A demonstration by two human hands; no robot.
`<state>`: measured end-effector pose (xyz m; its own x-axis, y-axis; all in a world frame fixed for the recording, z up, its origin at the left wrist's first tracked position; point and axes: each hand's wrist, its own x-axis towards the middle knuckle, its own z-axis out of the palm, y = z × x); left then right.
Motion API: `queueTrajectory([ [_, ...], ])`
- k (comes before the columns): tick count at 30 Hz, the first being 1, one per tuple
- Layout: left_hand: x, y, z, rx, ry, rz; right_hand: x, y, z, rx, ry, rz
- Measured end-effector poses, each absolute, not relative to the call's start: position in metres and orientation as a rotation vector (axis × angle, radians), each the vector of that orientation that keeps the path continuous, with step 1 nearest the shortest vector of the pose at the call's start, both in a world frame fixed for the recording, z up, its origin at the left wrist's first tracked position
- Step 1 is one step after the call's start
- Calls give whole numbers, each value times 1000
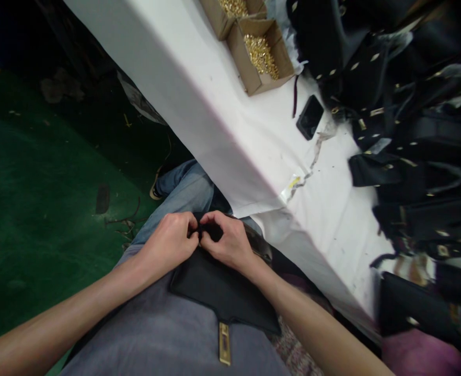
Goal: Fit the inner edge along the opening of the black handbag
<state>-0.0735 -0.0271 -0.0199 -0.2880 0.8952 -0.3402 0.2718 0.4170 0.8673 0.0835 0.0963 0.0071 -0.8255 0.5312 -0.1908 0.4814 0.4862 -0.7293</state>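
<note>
A black handbag [222,290] lies across my lap, its flap spread toward my body with a gold metal clasp plate [225,343] at the end of its tab. My left hand [175,235] is closed, thumb and fingers pinching at the bag's upper part. Close beside it, my right hand [226,240] pinches the same dark area with thumb and forefinger. The two sets of fingertips almost meet. Whatever small part lies between them is too dark to make out.
Ahead and right runs a white-covered table [246,141]. On it stand cardboard boxes [250,78] of small gold fittings and a black phone [310,117]. Many black bags [422,141] are heaped along the right. A purple-clothed person [422,352] shows at lower right. Scraps litter the green floor [50,209].
</note>
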Motion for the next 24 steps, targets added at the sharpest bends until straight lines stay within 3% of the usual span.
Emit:
queueTrajectory([
  [17, -85, -9, -10, 1318, 1953, 635, 71, 108, 2, -904, -2625, 1377],
  [24, -97, 6, -16, 1292, 1769, 640, 65, 115, -2, -937, -2652, 1427],
])
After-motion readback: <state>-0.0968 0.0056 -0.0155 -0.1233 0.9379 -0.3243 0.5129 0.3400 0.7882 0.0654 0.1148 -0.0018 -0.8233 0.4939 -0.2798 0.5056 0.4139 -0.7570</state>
